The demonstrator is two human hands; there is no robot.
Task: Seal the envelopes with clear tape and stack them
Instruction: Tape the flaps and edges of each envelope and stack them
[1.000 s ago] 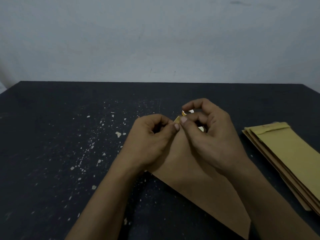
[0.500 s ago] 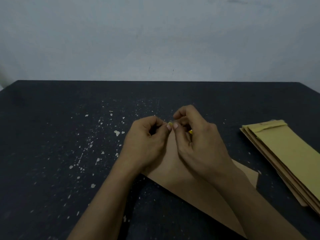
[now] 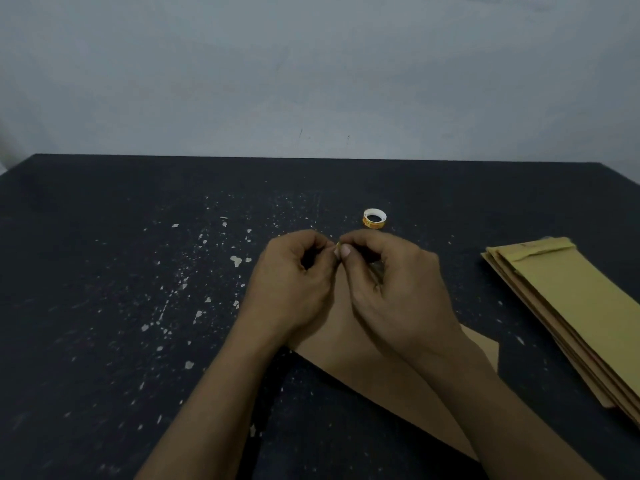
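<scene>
A flat, matte brown paper envelope (image 3: 391,382) lies slantwise on the black, white-flecked table (image 3: 104,306), mostly hidden under both wrists. The left hand (image 3: 294,289) and right hand (image 3: 398,296) have curled fingers, and their thumb and forefinger tips pinch the envelope's far corner. A small ring-shaped tape roll (image 3: 374,218) lies just beyond them. A fanned stack of yellowish envelopes (image 3: 581,306) sits to the right.
</scene>
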